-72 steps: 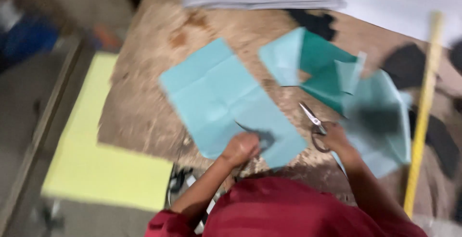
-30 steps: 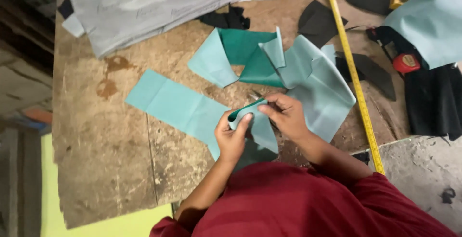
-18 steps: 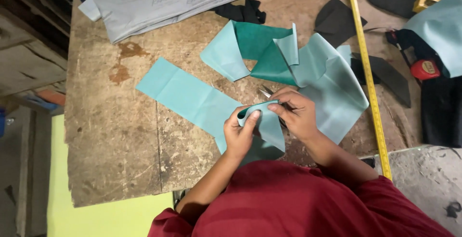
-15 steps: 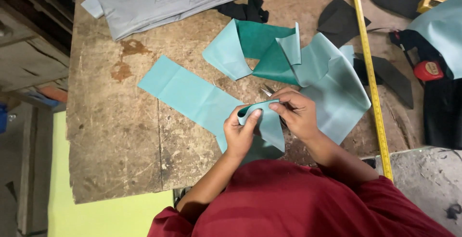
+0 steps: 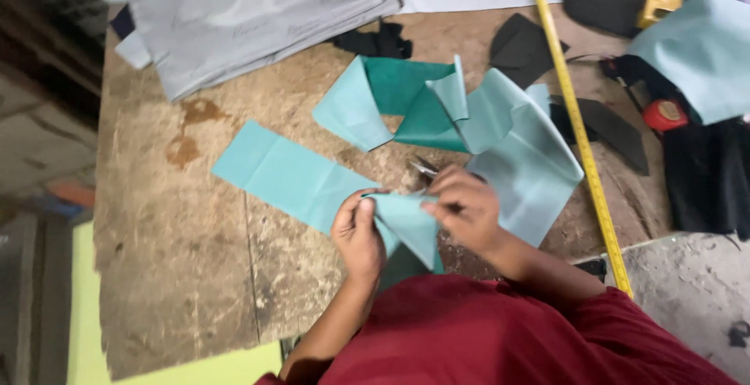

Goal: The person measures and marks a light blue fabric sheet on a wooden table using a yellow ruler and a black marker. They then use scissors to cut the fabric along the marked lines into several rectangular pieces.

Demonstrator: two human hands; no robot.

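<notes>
While the left hand (image 5: 358, 232) pinches the lifted end of the teal strip (image 5: 312, 186) at centre frame, fingers closed on its fold, the right hand (image 5: 461, 209) grips scissors (image 5: 426, 168) at that same end; the cut looks under way. The strip's other end lies flat on the counter (image 5: 180, 275) toward the left. Judging by this, the next snip calls for taut cloth and blades along the fold.

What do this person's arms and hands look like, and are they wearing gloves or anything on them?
No gloves: both the left hand and the right hand are bare, with no rings, watch or bracelets that I can make out. The forearms are uncovered as well. The person wears a dark red top whose sleeves end short, near the elbows. The fingers look plain, though the picture is slightly blurred.
</notes>
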